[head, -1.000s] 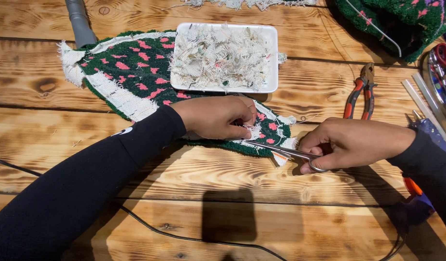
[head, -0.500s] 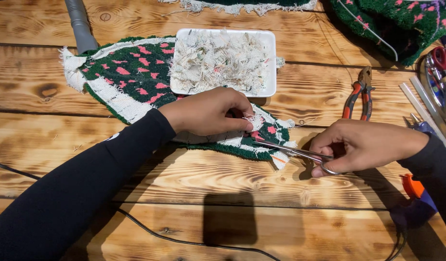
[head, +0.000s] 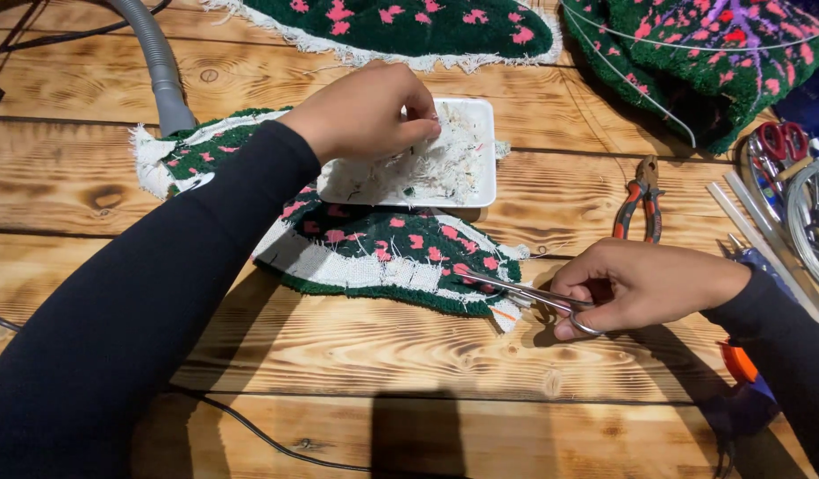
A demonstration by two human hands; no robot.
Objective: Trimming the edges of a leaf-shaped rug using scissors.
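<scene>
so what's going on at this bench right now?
A person is working on a green tufted rug piece with pink spots and a frayed white cloth edge, lying on a wooden table. The right hand holds small scissors with the blades at the piece's edge. The left hand is over a white tray of pale trimmings, fingers pinched at the scraps. Pliers lie nearby, untouched.
</scene>
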